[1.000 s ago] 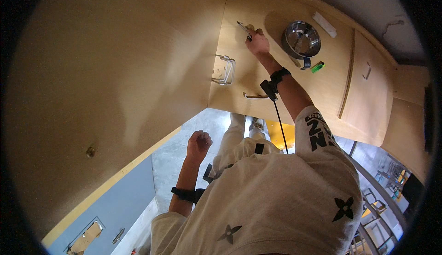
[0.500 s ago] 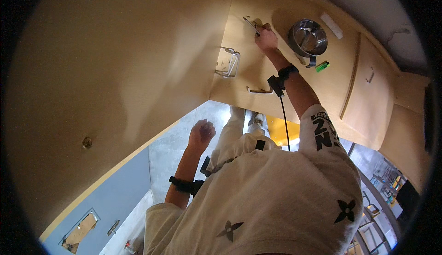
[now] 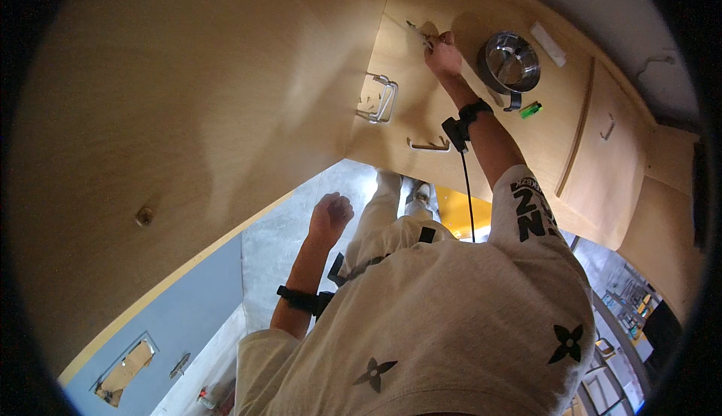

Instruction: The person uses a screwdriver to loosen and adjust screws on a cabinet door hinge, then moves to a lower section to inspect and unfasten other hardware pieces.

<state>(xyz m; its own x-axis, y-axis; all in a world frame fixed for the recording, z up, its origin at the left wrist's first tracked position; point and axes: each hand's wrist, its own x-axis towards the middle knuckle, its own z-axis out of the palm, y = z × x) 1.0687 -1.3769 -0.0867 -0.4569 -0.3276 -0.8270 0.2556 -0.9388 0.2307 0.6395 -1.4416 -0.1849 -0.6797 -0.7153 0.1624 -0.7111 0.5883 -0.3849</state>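
Still gripping the slim tool (image 3: 418,33) in the closed fingers of the right hand (image 3: 443,55), left of the metal pan (image 3: 487,70), but appearing, like the pan, slightly farther right than a second earlier. Pointing the tip out past the fingers, away from the pan. Curling the left hand (image 3: 331,217), well apart from the pan; being unable to tell whether holding anything. Seeing smooth, pale wood (image 3: 560,119) under the round, shiny pan, near a green lighter (image 3: 531,109).

Large black letters (image 3: 531,227), smaller lettering (image 3: 526,184) above, on right shirt sleeve (image 3: 502,217)
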